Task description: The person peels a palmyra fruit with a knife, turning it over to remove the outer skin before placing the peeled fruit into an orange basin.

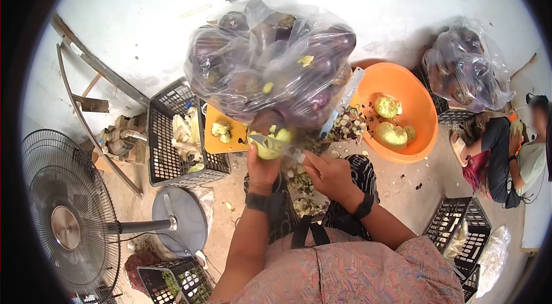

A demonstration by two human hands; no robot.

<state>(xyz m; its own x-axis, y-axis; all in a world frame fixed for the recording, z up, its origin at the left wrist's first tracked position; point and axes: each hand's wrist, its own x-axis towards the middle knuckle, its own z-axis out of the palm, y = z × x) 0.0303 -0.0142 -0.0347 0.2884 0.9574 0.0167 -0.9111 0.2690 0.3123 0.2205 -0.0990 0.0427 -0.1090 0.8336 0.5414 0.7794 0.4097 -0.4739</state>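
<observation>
Near the centre, my left hand [261,170] holds a partly peeled eggplant [269,147], pale green with dark skin still on its upper part. My right hand [333,176] grips the handle of a knife [290,153], whose blade lies across the pale flesh. Just beyond is a large clear bag of purple eggplants [270,57]. An orange board [225,130] with a pale piece on it sits to the left. Dark and pale peelings [348,126] are heaped to the right and also lie between the knees.
An orange basin [422,106] holds peeled pieces. Black crates stand left [155,154], lower left and lower right [480,220]. A fan [66,226] is at far left. Another bag of eggplants [466,68] sits at the upper right, near a seated person [500,154].
</observation>
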